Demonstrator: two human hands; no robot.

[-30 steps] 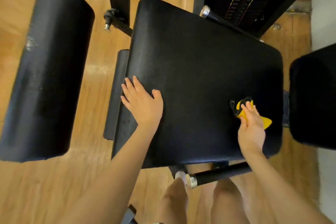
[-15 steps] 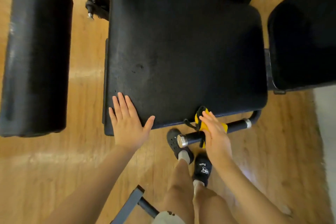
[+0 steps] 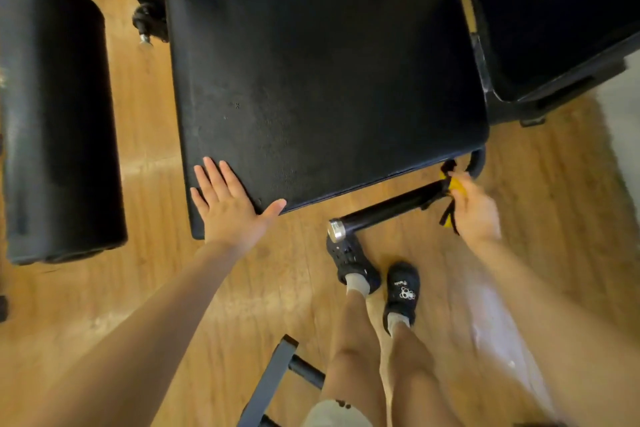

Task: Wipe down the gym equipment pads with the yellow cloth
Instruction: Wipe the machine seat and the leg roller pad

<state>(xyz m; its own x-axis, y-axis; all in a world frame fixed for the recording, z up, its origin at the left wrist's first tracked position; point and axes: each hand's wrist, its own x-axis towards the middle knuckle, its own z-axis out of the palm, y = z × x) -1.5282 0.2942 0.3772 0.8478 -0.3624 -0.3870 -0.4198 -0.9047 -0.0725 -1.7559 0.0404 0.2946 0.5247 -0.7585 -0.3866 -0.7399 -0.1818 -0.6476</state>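
**Cloth at the bar by the seat pad's near right corner**

The seat pad (image 3: 322, 80) is the landmark: a large black rectangle filling the upper middle of the view, over a wooden floor (image 3: 145, 288).

The left hand (image 3: 230, 206) lies flat on the pad's near left corner, fingers (image 3: 214, 177) straight and spread wide, thumb stretched along the near edge.

The right hand (image 3: 476, 210) is off the pad, just past its near right corner. It is blurred; its fingers curl round the cloth (image 3: 452, 185), yellow with dark trim, bunched at the hand's far side and touching the bar (image 3: 388, 208). A dark strip of the cloth hangs down beside the hand.

The bar is a black tube running along the pad's near edge, slightly lower in the view, with a silver cap at its left end and a bend at its right end under the pad's corner.

Left of the pad stands a black roller pad (image 3: 57, 121), apart from it. Right of the pad, a second flat black pad (image 3: 554, 10) sits close by.

Below the bar's capped end are the person's two black shoes (image 3: 401, 291) on the floor.
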